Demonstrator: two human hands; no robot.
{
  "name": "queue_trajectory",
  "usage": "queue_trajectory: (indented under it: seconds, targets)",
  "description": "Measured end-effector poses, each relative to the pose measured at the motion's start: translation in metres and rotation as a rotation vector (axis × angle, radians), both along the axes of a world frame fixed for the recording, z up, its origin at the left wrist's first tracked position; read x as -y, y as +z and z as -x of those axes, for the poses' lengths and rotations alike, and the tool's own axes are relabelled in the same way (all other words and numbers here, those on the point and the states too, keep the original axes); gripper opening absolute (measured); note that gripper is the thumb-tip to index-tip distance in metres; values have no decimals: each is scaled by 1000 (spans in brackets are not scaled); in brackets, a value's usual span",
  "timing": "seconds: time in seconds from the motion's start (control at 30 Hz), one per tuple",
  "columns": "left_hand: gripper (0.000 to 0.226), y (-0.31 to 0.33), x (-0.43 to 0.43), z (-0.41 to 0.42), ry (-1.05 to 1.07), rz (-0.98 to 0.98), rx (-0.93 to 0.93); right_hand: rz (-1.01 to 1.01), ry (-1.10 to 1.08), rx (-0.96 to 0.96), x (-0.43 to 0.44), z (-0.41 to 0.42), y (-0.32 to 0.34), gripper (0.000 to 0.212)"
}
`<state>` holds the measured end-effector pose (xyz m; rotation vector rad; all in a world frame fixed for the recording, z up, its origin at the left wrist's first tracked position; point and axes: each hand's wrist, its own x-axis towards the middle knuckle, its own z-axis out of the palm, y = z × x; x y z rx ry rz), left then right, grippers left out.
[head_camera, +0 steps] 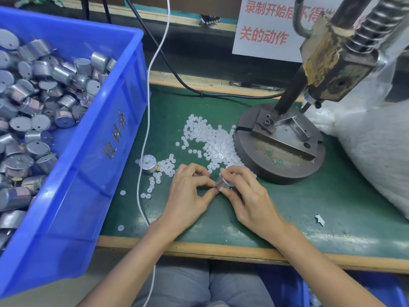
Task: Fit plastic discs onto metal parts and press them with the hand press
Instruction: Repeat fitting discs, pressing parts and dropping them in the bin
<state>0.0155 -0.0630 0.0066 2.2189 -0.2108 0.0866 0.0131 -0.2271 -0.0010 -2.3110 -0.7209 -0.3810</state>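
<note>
A small silver cylindrical metal part [222, 182] is held above the green mat between both hands. My right hand [247, 196] grips its body from the right. My left hand [188, 191] has its thumb and fingers curled and pinched at the part's left end; whether a disc is between them is hidden. A heap of small white plastic discs [212, 140] lies on the mat just beyond the hands. Another silver metal part [148, 164] stands on the mat to the left. The hand press [327, 69] rises at the right over its round steel base [281, 167].
A blue crate [106, 134] full of silver metal parts fills the left side. A white cable [145, 138] and a black cable [177, 74] cross the mat. A large clear bag of white discs [376, 147] sits at the right. The wooden table edge [221, 251] runs along the front.
</note>
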Motion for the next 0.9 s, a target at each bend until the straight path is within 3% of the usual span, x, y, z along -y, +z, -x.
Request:
queue_trajectory:
  seconds: [0.07, 0.2, 0.5, 0.67, 0.77, 0.83, 0.9]
  targets:
    - [14, 0, -2, 1, 6, 18, 2, 32, 29, 24, -1, 2, 4, 31]
    - [52, 3, -9, 6, -88, 144, -67, 40, 51, 4, -2, 2, 7, 32]
    - [13, 5, -4, 5, -70, 206, -45, 75, 91, 10, 0, 2, 2, 37]
    - [21, 6, -4, 8, -80, 132, -31, 67, 69, -8, 0, 2, 1, 31]
    - [20, 11, 2, 8, -139, 84, 21, -214, -26, -131, 2, 5, -1, 28]
    - [31, 22, 14, 0, -196, 102, 69, -701, -98, -420, 2, 6, 9, 24]
    - [39, 37, 37, -17, -210, 143, 104, -1204, -160, -589, 5, 2, 23, 24]
